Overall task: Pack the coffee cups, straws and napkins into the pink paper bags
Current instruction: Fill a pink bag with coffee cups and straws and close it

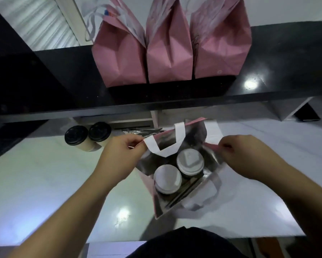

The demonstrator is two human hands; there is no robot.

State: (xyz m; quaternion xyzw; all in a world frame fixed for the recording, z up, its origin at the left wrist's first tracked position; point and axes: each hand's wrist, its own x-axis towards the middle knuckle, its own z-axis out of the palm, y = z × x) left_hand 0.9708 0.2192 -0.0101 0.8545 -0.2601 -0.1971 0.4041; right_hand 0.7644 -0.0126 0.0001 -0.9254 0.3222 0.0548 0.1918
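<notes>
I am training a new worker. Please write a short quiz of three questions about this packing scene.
1. How many pink bags stand on the black shelf?
2. True or false: the cups in the open bag have black lids.
3. What are the left hand and the right hand holding?

Key
1. Three.
2. False: white lids; the black-lidded cups stand outside.
3. The open bag's top edges.

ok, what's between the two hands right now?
Head view: the open pink bag, its rim pinched by the left hand and right hand, white handle and two white-lidded cups inside.
</notes>
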